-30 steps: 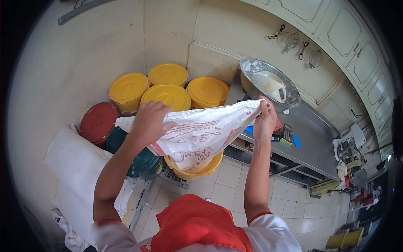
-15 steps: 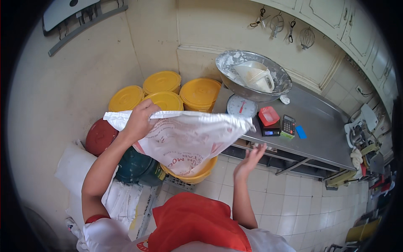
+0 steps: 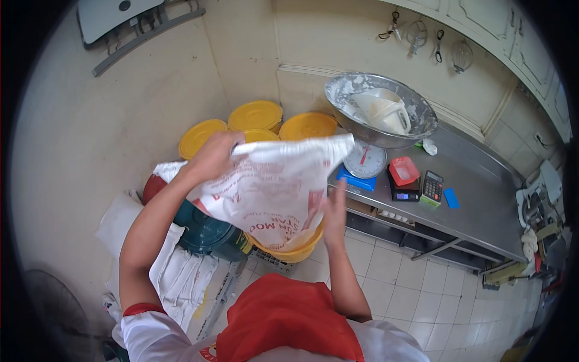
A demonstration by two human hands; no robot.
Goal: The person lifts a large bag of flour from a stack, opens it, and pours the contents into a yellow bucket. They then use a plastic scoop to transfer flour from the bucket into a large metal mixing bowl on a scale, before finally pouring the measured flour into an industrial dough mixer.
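Note:
My left hand (image 3: 217, 154) grips the upper edge of a white plastic sack (image 3: 271, 184) with red print, lifting it above an open yellow bucket (image 3: 298, 252). The sack's lower part sits inside that bucket, and its top hangs creased toward the right. My right hand (image 3: 333, 211) is open, fingers stretched upward, beside the sack's right edge; whether it touches the plastic I cannot tell. Several lidded yellow buckets (image 3: 256, 113) stand behind the sack. A dark green bucket (image 3: 208, 229) and a mostly hidden red one (image 3: 152, 187) are at the left.
A steel counter (image 3: 470, 223) on the right holds a large floury bowl (image 3: 344, 105) with a white jug (image 3: 380, 111), a dial scale (image 3: 365, 161), a red container (image 3: 403, 171) and a calculator (image 3: 432, 188). White sacks (image 3: 181, 283) lie at lower left. Whisks (image 3: 461, 57) hang on the wall.
My right hand has let go of the sack's top corner and moved down and left beside it. My left hand still holds the sack, which now hangs wider and more upright.

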